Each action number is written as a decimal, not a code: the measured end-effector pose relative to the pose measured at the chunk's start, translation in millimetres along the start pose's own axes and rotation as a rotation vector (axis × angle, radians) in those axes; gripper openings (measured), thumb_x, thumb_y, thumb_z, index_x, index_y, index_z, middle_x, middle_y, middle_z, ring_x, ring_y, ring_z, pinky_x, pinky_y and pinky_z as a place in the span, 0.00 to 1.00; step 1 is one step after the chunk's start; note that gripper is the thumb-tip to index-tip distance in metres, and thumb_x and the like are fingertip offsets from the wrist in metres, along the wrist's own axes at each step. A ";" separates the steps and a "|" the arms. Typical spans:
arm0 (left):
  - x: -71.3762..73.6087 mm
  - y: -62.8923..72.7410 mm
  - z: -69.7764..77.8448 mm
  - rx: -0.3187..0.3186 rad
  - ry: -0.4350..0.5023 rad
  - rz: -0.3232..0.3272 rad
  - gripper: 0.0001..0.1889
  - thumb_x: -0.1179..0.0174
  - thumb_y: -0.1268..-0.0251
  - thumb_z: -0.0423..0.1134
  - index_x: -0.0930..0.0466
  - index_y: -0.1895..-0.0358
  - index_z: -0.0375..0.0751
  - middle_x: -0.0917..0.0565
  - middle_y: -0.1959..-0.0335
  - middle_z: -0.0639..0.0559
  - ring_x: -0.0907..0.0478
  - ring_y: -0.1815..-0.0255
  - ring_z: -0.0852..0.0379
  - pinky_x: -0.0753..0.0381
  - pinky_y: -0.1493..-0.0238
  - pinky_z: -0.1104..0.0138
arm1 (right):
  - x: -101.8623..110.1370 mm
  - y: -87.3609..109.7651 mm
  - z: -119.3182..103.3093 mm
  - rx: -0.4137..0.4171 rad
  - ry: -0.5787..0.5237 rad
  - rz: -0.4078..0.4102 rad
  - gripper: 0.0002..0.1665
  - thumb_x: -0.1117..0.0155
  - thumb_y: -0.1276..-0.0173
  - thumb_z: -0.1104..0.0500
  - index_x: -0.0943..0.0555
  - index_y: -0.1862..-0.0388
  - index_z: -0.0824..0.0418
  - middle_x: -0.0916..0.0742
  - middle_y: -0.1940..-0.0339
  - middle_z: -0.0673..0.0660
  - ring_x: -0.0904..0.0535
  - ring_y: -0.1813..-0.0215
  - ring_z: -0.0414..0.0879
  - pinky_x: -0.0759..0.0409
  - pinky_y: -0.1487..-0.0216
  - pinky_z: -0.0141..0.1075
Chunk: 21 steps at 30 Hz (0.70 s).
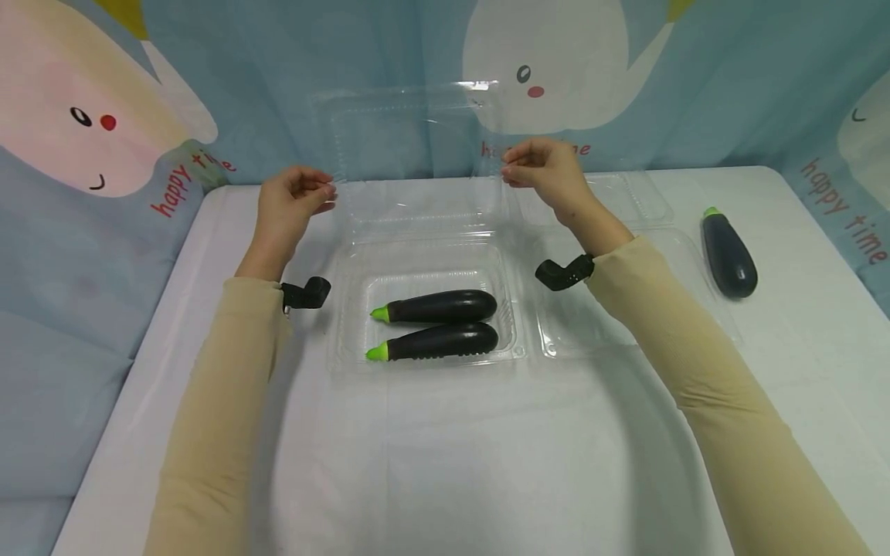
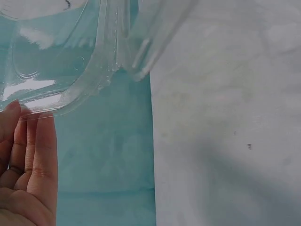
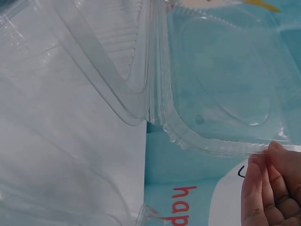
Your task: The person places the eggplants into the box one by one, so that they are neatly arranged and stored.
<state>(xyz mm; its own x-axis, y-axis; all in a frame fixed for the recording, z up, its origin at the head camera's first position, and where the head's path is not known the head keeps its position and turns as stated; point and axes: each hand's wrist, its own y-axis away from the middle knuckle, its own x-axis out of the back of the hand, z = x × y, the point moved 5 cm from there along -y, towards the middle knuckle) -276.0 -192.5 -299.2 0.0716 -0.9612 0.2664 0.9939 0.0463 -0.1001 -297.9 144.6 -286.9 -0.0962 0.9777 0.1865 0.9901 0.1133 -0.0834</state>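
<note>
A clear plastic clamshell box (image 1: 354, 309) lies on the table with its lid (image 1: 417, 147) raised at the back. Two dark eggplants with green stems, an upper one (image 1: 445, 306) and a lower one (image 1: 445, 341), lie side by side in its base. My left hand (image 1: 292, 205) pinches the lid's left edge between thumb and fingers. On the opposite side, my right hand (image 1: 549, 174) pinches the right edge. Both wrist views show the lid (image 2: 51, 61) rim caught between fingertips, the right hand (image 3: 275, 183) at the lid's lower corner in its view.
To the right, a second clear clamshell box (image 1: 577, 324) lies opened out, partly behind my right forearm. Farther right a third eggplant (image 1: 728, 255) rests on the white table (image 1: 452, 455). A blue printed curtain (image 1: 278, 77) hangs right behind the table's back edge.
</note>
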 end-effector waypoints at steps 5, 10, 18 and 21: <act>1.7 -1.3 3.2 -0.024 0.008 0.007 0.05 0.42 0.37 0.27 0.23 0.58 0.34 0.22 0.66 0.51 0.22 0.65 0.62 0.20 0.57 0.73 | 0.3 -3.3 -3.4 0.007 -0.002 0.015 0.07 0.39 0.37 0.71 0.20 0.59 0.70 0.17 0.67 0.54 0.20 0.64 0.42 0.20 0.56 0.31; 3.2 -1.0 6.7 -0.058 -0.041 0.026 0.05 0.41 0.37 0.27 0.23 0.60 0.35 0.21 0.66 0.52 0.22 0.64 0.61 0.20 0.57 0.73 | 1.0 -8.2 -11.7 0.039 -0.037 0.047 0.07 0.39 0.37 0.73 0.20 0.60 0.69 0.18 0.69 0.54 0.21 0.64 0.43 0.21 0.54 0.31; 4.2 1.2 6.1 -0.127 -0.171 0.082 0.05 0.39 0.37 0.30 0.21 0.59 0.34 0.20 0.67 0.56 0.22 0.63 0.62 0.21 0.56 0.72 | 3.3 -7.9 -21.9 0.066 -0.032 0.094 0.06 0.37 0.37 0.69 0.18 0.61 0.64 0.18 0.65 0.55 0.21 0.62 0.44 0.21 0.51 0.33; 4.0 2.5 3.7 -0.150 -0.178 0.088 0.06 0.38 0.38 0.31 0.21 0.60 0.34 0.19 0.66 0.53 0.22 0.64 0.63 0.21 0.57 0.72 | 4.8 -6.8 -25.8 0.108 -0.037 0.110 0.07 0.37 0.36 0.68 0.18 0.59 0.66 0.17 0.65 0.54 0.21 0.62 0.45 0.23 0.54 0.32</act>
<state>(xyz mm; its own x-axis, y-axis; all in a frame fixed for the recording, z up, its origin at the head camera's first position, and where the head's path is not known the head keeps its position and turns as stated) -272.9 -195.2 -294.9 0.1844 -0.8917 0.4134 0.9605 0.0744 -0.2680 -302.4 144.0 -260.1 0.0066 0.9909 0.1348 0.9783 0.0215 -0.2061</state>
